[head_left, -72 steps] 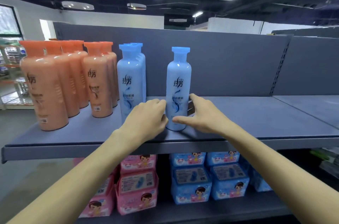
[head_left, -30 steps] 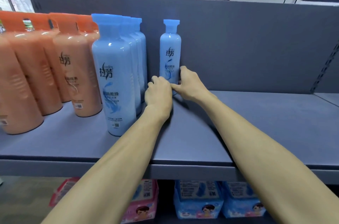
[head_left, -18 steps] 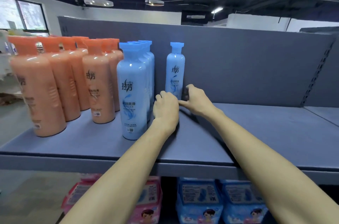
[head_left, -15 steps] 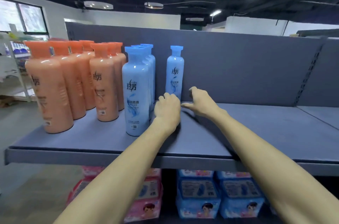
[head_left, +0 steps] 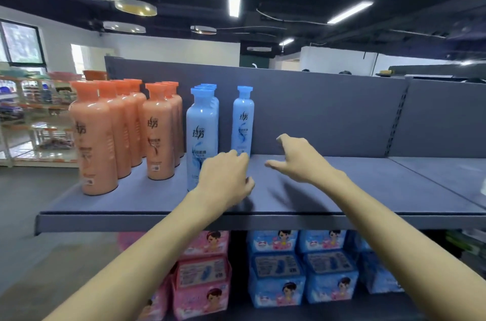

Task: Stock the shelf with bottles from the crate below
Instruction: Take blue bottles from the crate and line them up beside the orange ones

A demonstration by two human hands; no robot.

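Orange bottles (head_left: 100,136): two files of tall capped bottles stand upright at the left end of the grey shelf (head_left: 368,189); apparently stocked and left alone
Blue file (head_left: 202,134): a front-to-back line of blue bottles just right of the orange ones; the front one is partly hidden low down by the left hand
Lone blue bottle (head_left: 243,121): upright near the back panel, just right of the blue file, opening a second line; no hand grips it
Left hand (head_left: 226,178): over the shelf in front of the lone bottle, fingers loosely curled, holding nothing; whether its fingertips touch the bottle's base cannot be told
Right hand (head_left: 297,160): right of the bottle and clear of it, thumb and fingers spread, holding nothing
Handling: smooth glossy plastic, probably stiff-walled and fairly heavy if full; tall and narrow, so likely to topple if nudged high; best taken round the mid-body, or steadied low at the base when slid; the cap looks a poor hold
Packs (head_left: 276,268): pink and blue packets fill the lower shelf
Crate: not in view
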